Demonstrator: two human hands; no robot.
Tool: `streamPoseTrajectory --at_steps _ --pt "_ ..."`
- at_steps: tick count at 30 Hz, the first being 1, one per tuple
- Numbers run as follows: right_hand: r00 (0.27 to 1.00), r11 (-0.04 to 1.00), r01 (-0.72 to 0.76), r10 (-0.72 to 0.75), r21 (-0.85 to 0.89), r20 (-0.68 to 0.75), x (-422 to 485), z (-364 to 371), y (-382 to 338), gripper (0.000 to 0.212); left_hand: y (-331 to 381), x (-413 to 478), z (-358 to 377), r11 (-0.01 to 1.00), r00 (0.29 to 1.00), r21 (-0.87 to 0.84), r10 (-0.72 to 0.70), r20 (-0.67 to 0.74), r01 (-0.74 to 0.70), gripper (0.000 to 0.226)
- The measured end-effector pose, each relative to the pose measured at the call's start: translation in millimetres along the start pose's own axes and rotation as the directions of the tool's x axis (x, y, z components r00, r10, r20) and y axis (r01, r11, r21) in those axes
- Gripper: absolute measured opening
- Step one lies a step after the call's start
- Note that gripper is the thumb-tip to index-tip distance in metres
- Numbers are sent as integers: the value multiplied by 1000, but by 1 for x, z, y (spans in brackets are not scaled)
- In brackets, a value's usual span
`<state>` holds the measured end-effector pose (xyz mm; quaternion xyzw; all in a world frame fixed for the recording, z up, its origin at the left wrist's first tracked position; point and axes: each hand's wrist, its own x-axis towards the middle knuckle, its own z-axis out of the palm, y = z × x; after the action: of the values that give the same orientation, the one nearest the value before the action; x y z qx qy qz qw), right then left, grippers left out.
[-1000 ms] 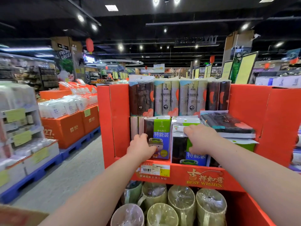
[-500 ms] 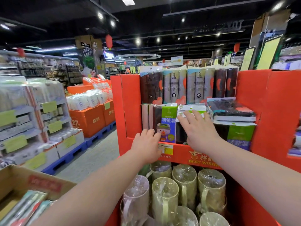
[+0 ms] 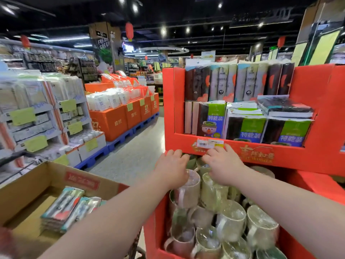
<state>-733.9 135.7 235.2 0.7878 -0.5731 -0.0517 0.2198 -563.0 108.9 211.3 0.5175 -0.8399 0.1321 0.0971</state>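
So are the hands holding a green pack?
No, the left hand and right hand are down at the wrapped mugs, below the green packs.

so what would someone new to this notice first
The bright red display stand fills the right half, its upper shelf stacked with green and blue packs. Just below it, the left hand and the right hand reach over a bin of plastic-wrapped mugs. At lower left sits an open cardboard box holding a few flat packs.
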Motion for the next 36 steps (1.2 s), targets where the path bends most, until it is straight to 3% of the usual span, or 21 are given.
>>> streamPoseTrajectory --at_steps 10,14,23,36 --pt "995 987 104 -103 124 -13 -27 -22 -145 31 -69 -133 6 997 996 -50 -61 60 64 44" --pt "985 971 152 -163 184 48 -33 -27 -200 32 -87 -187 11 991 977 -61 -105 186 118 34" --pt "914 911 333 -375 245 154 -38 -38 -319 33 -136 -296 25 959 878 -48 -235 416 280 38" --pt "783 810 505 -576 298 236 -8 -7 -411 30 -188 -376 68 854 707 -13 -422 568 520 43"
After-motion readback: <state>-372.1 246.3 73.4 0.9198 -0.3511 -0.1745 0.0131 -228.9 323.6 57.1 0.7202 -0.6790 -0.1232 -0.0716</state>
